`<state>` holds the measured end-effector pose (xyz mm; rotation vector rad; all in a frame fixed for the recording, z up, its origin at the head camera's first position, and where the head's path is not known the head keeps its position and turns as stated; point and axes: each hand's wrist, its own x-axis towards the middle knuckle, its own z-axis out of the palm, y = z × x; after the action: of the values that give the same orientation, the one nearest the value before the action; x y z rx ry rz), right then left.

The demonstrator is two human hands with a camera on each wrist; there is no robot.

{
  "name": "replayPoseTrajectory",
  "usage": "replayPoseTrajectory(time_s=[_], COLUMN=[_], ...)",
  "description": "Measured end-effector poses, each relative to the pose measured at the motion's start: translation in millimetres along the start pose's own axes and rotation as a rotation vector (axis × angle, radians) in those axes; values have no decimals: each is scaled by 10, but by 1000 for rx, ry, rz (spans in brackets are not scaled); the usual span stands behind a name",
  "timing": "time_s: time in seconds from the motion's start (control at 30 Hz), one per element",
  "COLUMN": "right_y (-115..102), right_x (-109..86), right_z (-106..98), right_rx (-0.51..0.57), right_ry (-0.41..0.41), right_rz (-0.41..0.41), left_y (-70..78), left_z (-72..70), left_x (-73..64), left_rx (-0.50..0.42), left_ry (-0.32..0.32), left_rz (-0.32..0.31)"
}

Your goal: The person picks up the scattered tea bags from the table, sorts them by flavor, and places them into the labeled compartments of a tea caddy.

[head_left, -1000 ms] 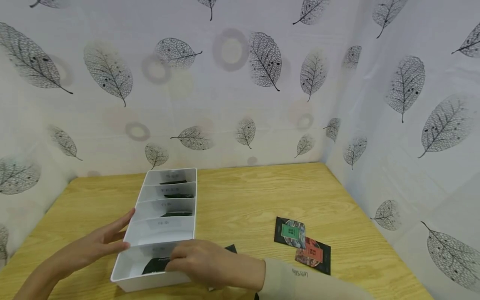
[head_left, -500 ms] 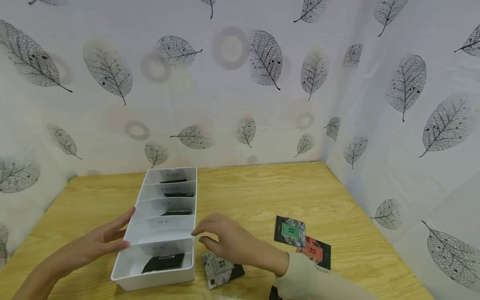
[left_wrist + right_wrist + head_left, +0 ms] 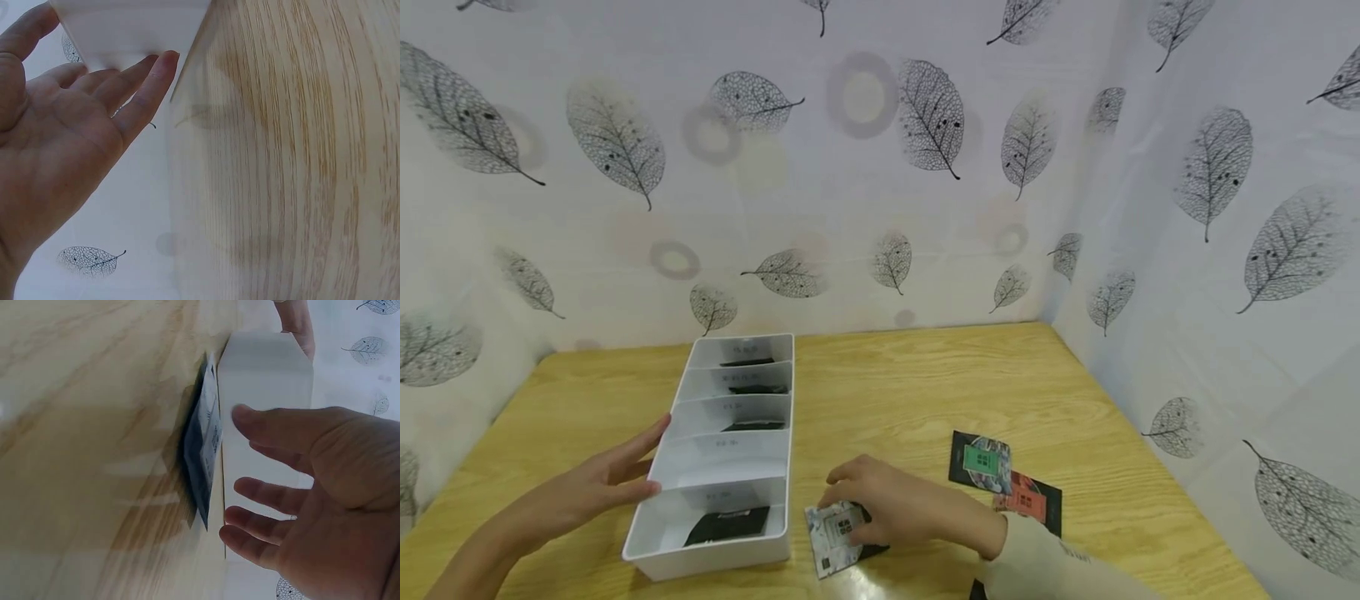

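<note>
A long white divided box point(image 3: 707, 565) stands on the wood-grain table. My left hand point(image 3: 587, 487) touches its left side, and in the left wrist view the extended fingers point(image 3: 147, 94) lie along the white wall. Right of the box, a black packet with a grey-white label point(image 3: 827, 546) lies flat. Over that packet hovers my right hand point(image 3: 902, 504), partly covering it in the head view. The right wrist view shows the same packet point(image 3: 203, 450) a little apart from the spread, relaxed fingers, with nothing held.
Black packets stand in several compartments of the box, one packet point(image 3: 730, 525) in the nearest. The second compartment point(image 3: 722, 462) from the front shows bare white. Farther right lie a green-labelled packet point(image 3: 981, 461) and a red-labelled packet point(image 3: 1033, 502), overlapping. Leaf-patterned cloth point(image 3: 850, 200) encloses the table.
My right hand has left the nearest compartment, where a black packet lies, and moved right, then down over the grey-labelled packet. My left hand has stayed at the box.
</note>
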<state>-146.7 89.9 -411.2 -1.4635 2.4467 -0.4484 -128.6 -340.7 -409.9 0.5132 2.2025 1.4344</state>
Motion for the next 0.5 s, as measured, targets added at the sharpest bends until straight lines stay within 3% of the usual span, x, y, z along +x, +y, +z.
replayPoseTrajectory(time_s=[0.13,0.23,0.33,0.5], right_y=[-2,-11,-14,13], right_x=[-15,13,75,215], right_z=[62,90,112,137], right_rx=[-89,-127,-163,-162], right_ry=[-57,-45,14,86], right_rz=[-58,-35,46,248], left_y=[-18,-26,-30,-24], left_z=[9,3,-6,-4], left_x=[-7,-10,-13,-15], left_rx=[2,10,21,29], left_ry=[5,10,16,17], left_rz=[8,6,2,-6])
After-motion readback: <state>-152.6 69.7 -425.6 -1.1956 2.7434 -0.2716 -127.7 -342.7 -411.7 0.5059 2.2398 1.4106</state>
